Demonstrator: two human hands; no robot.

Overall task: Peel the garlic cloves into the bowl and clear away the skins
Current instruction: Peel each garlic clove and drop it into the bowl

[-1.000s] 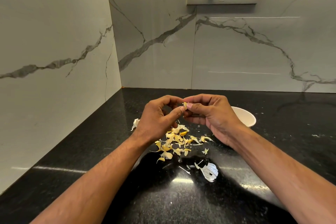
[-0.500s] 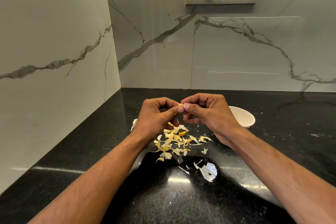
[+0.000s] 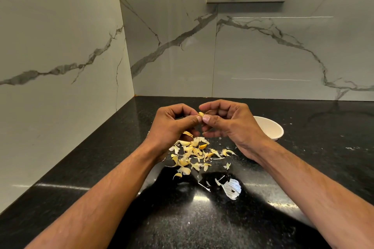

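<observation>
Garlic clove [image 3: 201, 114] pinched between left hand [image 3: 172, 125] and right hand [image 3: 228, 121].

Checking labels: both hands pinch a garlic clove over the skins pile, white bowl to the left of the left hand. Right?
Wrong on the bowl. Head view shows the white bowl beyond the right hand, not the left hand. Both do pinch the garlic clove over the skins pile.
</observation>
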